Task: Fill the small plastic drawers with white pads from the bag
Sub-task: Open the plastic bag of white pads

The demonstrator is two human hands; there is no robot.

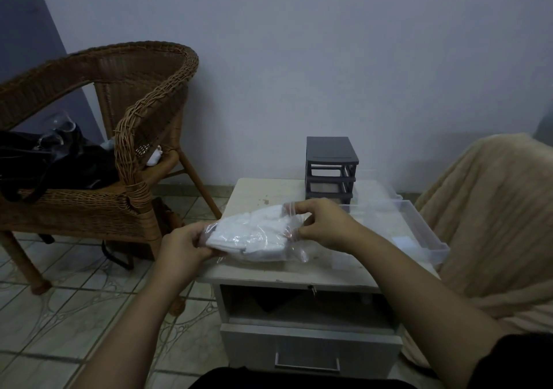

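A clear plastic zip bag (pixel 257 236) stuffed with white pads lies sideways just above the front of a small white bedside table (pixel 257 192). My left hand (pixel 182 243) grips the bag's closed bottom end. My right hand (pixel 321 224) pinches the bag's mouth with fingers and thumb. Behind the bag stands a small grey drawer frame (pixel 330 168) with its slots open. Clear plastic drawers (pixel 419 233) lie on the table to the right, one with a white pad inside.
A wicker chair (pixel 119 137) with a black bag (pixel 45 167) on its seat stands left of the table. A beige blanket (pixel 493 224) covers furniture at the right. The table's own lower drawer (pixel 308 349) stands pulled out toward me. The floor is tiled.
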